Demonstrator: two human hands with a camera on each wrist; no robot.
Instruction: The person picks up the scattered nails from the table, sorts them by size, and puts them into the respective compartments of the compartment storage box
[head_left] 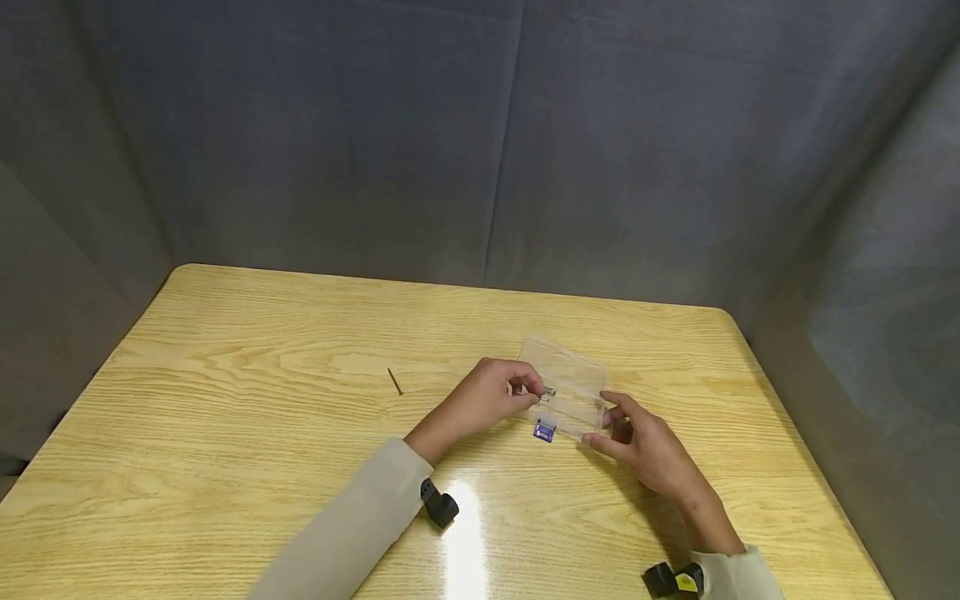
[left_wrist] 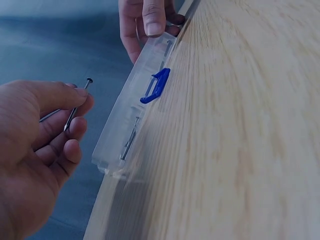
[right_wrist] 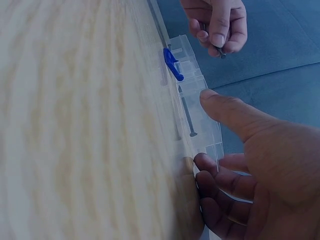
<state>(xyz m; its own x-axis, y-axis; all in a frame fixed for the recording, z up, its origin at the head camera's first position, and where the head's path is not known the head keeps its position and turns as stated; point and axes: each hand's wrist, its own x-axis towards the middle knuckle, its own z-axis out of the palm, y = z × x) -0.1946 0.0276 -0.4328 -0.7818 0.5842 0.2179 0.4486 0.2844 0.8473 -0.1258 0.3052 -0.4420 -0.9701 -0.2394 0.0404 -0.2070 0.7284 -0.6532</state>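
A clear plastic box (head_left: pixel 572 412) lies on the table with its lid (head_left: pixel 562 365) raised at the far side. A blue latch (left_wrist: pixel 159 86) hangs at its near edge. Through the wall of the box show a nail (left_wrist: pixel 130 140) toward the left end and another nail (right_wrist: pixel 188 112) toward the right. Over the left part of the box, my left hand (head_left: pixel 500 390) pinches a nail (left_wrist: pixel 75 111) between thumb and fingers, head upward and point down. My right hand (head_left: pixel 651 448) grips the right end of the box, thumb at the near edge, fingers around the end.
A single dark nail (head_left: pixel 395 382) lies on the wooden table (head_left: pixel 247 433) to the left of my left hand. Grey curtains (head_left: pixel 337 150) hang behind the table and along its sides. Bright glare crosses the front of the tabletop.
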